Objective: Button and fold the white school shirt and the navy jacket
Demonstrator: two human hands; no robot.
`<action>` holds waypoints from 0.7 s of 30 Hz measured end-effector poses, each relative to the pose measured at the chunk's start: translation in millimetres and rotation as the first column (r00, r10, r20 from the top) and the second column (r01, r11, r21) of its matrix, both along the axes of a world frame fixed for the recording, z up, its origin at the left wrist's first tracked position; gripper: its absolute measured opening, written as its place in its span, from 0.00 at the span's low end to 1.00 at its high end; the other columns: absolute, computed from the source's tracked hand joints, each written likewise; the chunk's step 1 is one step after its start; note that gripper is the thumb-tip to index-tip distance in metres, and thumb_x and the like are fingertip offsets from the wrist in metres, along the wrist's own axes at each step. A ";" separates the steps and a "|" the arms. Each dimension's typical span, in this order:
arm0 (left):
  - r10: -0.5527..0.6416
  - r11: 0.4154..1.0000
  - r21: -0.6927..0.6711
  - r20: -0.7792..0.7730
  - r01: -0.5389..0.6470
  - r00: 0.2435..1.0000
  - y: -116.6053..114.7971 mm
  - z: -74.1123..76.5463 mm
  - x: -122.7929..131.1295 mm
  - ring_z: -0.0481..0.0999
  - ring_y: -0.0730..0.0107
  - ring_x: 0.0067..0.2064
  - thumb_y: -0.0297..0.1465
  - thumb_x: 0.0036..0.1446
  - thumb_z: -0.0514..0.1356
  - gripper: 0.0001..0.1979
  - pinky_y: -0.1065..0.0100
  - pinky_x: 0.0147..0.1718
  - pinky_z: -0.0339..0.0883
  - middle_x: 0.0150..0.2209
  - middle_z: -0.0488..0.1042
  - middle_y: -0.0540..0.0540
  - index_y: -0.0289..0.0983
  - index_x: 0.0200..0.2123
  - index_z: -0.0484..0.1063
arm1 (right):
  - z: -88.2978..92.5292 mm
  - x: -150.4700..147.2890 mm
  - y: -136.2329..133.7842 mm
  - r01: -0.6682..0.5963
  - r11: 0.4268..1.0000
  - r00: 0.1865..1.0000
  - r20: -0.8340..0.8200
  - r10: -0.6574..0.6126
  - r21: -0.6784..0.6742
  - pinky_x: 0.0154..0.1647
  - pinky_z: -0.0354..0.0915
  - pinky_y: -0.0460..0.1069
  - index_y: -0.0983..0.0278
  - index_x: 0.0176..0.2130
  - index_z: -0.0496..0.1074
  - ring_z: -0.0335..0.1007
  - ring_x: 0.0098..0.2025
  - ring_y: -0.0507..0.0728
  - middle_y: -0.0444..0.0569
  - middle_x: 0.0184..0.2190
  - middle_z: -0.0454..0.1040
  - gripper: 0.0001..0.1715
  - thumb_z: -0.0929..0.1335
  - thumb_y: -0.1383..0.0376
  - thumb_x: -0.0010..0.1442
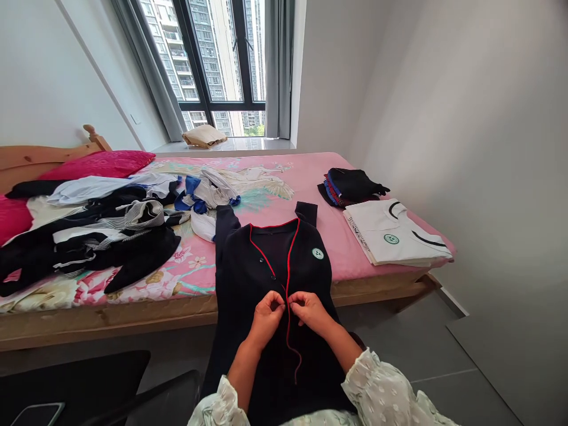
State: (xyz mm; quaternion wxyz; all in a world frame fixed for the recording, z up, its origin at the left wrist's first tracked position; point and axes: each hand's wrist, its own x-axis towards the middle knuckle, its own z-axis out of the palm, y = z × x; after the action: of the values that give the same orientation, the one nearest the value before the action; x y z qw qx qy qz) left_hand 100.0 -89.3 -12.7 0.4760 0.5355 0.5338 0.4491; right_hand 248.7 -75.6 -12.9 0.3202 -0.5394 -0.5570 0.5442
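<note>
A dark navy cardigan with red piping and a round green-and-white badge lies over the bed's edge and down towards my lap. At the front opening, my left hand pinches the left edge of the cardigan. My right hand pinches the red-trimmed edge right beside it, the fingertips of both hands nearly meeting. Two dark buttons show above my hands along the left edge. Below them the red trim runs on in a wavy line. Whatever lies between my fingertips is too small to make out.
Loose black, white and striped clothes are heaped on the bed's left. Folded white shirts and a dark folded pile lie on the right. A black chair stands at the lower left. A beige folded cloth rests on the windowsill.
</note>
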 end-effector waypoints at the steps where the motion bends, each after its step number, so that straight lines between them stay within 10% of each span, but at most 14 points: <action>1: 0.000 1.000 -0.007 0.021 0.000 1.000 -0.2 -0.8 0.3 0.64 0.77 0.27 0.27 0.44 0.59 0.03 0.74 0.29 0.60 0.24 0.65 0.55 0.38 0.25 0.66 | 0.4 0.1 0.2 -0.003 1.000 0.999 0.034 0.002 0.029 0.19 0.63 0.45 0.66 0.31 0.71 0.62 0.22 0.50 0.43 0.22 0.67 0.09 0.64 0.65 0.48; 9: 0.077 0.994 -0.085 0.142 -0.066 0.987 -2.0 -7.4 6.4 0.66 0.77 0.26 0.31 0.41 0.62 0.09 0.74 0.28 0.61 0.24 0.66 0.55 0.37 0.27 0.64 | 4.5 -0.2 -3.8 -0.025 0.979 0.991 0.137 -0.003 0.202 0.40 0.62 0.47 0.64 0.26 0.70 0.63 0.33 0.51 0.44 0.28 0.68 0.03 0.68 0.72 0.45; 21: 0.060 0.998 0.016 -0.086 -0.059 0.994 -7.9 -1.1 5.8 0.65 0.76 0.27 0.32 0.44 0.61 0.08 0.73 0.30 0.61 0.25 0.66 0.56 0.39 0.30 0.67 | 1.3 3.0 11.3 -0.051 0.933 0.998 -0.054 0.034 -0.356 0.10 0.50 0.41 0.65 0.28 0.65 0.46 0.10 0.44 0.33 0.12 0.54 0.06 0.66 0.63 0.49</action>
State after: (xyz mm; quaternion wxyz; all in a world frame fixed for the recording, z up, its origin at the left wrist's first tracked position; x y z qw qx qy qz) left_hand 105.8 -97.2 -13.8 0.4352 0.5417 0.5664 0.4431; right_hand 251.7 -64.2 -11.5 0.2184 -0.5634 -0.4527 0.6557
